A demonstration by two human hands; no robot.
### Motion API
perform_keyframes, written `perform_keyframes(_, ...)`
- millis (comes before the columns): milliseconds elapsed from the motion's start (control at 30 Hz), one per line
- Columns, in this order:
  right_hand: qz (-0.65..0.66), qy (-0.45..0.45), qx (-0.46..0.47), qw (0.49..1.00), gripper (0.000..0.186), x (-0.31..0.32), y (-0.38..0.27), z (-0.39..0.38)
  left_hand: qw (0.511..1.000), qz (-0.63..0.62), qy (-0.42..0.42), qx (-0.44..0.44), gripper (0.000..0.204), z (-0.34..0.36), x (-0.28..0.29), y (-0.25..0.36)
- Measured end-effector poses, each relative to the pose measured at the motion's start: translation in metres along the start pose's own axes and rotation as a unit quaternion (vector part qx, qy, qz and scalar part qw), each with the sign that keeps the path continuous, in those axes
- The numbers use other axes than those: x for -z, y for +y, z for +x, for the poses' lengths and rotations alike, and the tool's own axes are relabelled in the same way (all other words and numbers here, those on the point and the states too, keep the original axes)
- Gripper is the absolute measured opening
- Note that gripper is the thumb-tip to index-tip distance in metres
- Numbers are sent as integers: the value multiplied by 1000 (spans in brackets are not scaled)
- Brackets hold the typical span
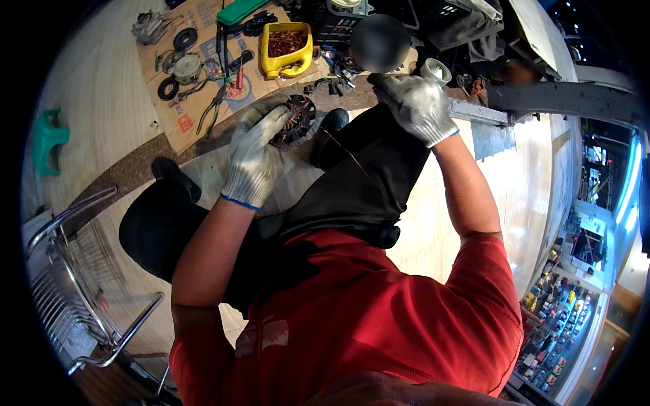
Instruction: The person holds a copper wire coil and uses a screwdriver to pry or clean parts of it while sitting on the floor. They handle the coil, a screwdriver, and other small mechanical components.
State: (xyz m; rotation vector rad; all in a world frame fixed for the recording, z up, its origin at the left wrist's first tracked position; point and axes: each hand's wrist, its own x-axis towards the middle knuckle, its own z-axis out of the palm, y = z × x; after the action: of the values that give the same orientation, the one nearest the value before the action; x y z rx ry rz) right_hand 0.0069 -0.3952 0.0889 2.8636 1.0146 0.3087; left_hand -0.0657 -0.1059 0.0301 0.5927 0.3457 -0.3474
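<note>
1. Stator-like round part (298, 118) sits in your left hand (256, 152), above the floor and just in front of your dark-trousered legs. Its rim is dark and slotted, and copper-coloured winding shows at its centre.
2. Progress, as judged: incomplete. Winding is present on the part, and a loose strand of copper wire (349, 154) trails from near its edge across your trouser leg. Whether wire is going on or coming off cannot be determined, nor can the amount remaining.
3. Your yellow cut-open container (271, 68), on the cardboard (150, 68), holds reddish-brown, copper-like pieces. Their link to the part in hand is not established.
4. Left hand pose: you hold the gloved hand raised, elbow bent. Your fingers and thumb are clamped on the near side of the part.
5. Right hand (418, 108) pose: you extend this arm forward and outward, back of the glove uppermost, at your right knee. Your fingers are curled, with darkened tips; whether they pinch anything cannot be told.
6. Tools: your green-handled pliers (211, 115) and red-handled tool (239, 80) lie on the cardboard, apart from both hands.
</note>
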Motion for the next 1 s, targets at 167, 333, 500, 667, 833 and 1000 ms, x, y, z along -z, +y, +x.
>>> perform_keyframes(167,-32,-33,-10,999,31,3,4,-1,998,-42,-5,42,27,-3,-7,4)
perform_keyframes(333,-12,-106,-49,993,57,10,-17,5,998,-36,-56,15,28,-5,1,2)
perform_keyframes(500,49,-126,23,991,68,26,-61,18,998,31,-61,9,28,-7,-6,1)
perform_keyframes(667,44,-90,79,992,38,4,-66,21,997,65,-32,24,25,-5,-8,0)
perform_keyframes(833,23,-60,68,996,28,-4,-32,24,995,87,-17,39,20,-11,-14,4)
perform_keyframes(1000,-2,17,55,998,20,11,-26,26,987,153,-29,-36,23,-10,-11,-3)
